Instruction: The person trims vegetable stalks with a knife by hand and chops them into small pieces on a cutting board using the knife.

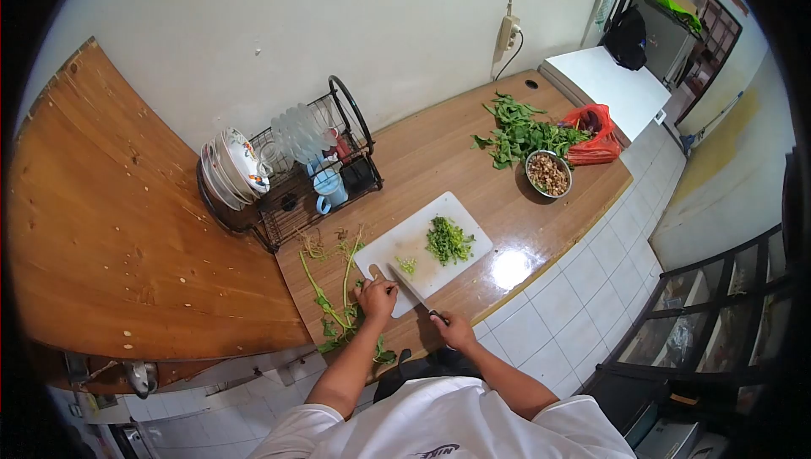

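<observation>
My right hand (457, 331) grips the dark handle of a knife (412, 288), its blade angled across a white cutting board (431, 272). Close to the blade, my left hand (376, 298) is closed at the board's left edge, fingers curled; what they hold is hidden. Chopped greens (450, 240) lie in a heap on the board, and a smaller pile of pale chopped bits (407, 266) sits nearer the knife tip. Left of the board, long green stalks with roots (321, 294) rest on the table, some leaves beside my left forearm.
A dish rack (321, 159) with plates and cups stands at the table's back left. Farther right are leafy greens (519, 131), a metal bowl of brown chopped pieces (548, 175) and a red plastic bag (594, 138). A wooden panel (127, 222) rises at left.
</observation>
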Available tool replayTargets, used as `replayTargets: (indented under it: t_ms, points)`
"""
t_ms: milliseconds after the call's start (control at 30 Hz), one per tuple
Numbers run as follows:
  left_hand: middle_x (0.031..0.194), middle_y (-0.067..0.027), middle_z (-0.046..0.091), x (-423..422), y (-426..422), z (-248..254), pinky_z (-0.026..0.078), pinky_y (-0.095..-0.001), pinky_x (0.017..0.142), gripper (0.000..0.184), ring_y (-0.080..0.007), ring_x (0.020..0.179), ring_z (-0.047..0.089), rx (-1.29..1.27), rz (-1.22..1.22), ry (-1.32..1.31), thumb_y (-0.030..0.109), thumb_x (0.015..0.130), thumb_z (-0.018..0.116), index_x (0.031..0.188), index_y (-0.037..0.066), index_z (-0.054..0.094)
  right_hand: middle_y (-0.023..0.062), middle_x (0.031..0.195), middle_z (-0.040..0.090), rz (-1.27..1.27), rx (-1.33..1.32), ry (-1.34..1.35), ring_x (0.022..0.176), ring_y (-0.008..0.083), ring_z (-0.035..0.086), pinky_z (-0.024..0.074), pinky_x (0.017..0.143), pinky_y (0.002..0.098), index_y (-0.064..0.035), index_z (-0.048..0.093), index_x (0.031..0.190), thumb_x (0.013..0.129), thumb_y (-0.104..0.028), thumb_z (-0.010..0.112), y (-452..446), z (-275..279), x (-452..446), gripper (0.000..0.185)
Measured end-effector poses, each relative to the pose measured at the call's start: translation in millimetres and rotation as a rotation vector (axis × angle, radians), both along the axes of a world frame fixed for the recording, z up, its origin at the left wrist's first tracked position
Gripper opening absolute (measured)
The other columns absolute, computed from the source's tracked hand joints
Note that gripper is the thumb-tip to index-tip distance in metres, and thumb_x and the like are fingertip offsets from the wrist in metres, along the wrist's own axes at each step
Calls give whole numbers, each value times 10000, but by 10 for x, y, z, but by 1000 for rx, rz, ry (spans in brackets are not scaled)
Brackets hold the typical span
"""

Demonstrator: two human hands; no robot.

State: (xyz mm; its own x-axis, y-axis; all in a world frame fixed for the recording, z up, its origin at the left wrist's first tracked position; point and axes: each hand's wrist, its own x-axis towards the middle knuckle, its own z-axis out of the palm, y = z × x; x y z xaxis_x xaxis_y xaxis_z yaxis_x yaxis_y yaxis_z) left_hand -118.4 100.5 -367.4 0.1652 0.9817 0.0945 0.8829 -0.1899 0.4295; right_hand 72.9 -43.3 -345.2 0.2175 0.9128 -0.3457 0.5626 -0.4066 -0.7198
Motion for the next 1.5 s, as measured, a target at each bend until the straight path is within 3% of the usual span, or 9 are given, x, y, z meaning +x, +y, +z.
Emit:
replayTargets:
  t_ms: [233,500,867,1133,1200,1500]
  points:
    - [879,48,719,-20,27,6,329,-421,875,78,-192,946,586,-30,44,-81,267,738,806,774,208,769,209,831,702,5,-79,101,780,342,701,530,723,425,-35,709,1054,961,-515,583,-223,17,82,506]
    - [881,40,715,-15,13,50,332,-422,878,62,-195,962,587,2,-21,-14,244,747,794,781,196,773,239,885,693,30,-109,-1,845,399,680,518,752,451,-31,701,1020,962,-509,576,25,112,-6,498]
    - [849,35,724,-72,-34,-176,317,-419,901,103,-192,935,590,36,33,-81,282,734,792,794,199,777,240,861,684,32,-60,54,813,402,672,511,737,455,-32,696,1011,965,-497,578,-124,100,-9,482]
    - [831,36,716,31,19,6,329,-415,871,76,-196,922,588,56,21,-85,260,755,778,789,192,771,232,852,688,-16,-70,53,809,395,678,509,726,462,-48,701,1008,970,-498,573,133,185,-73,469]
    - [835,39,716,34,69,21,333,-414,866,75,-197,921,588,30,35,-57,259,759,774,792,192,770,230,863,693,-25,-174,138,821,388,683,511,734,463,-54,707,1005,969,-506,572,82,296,-43,472]
    - [858,67,716,63,77,-67,335,-398,862,70,-176,936,576,15,53,-101,285,769,778,803,225,773,246,873,688,8,-76,10,834,395,683,515,751,452,-38,707,1028,967,-520,562,67,56,38,507]
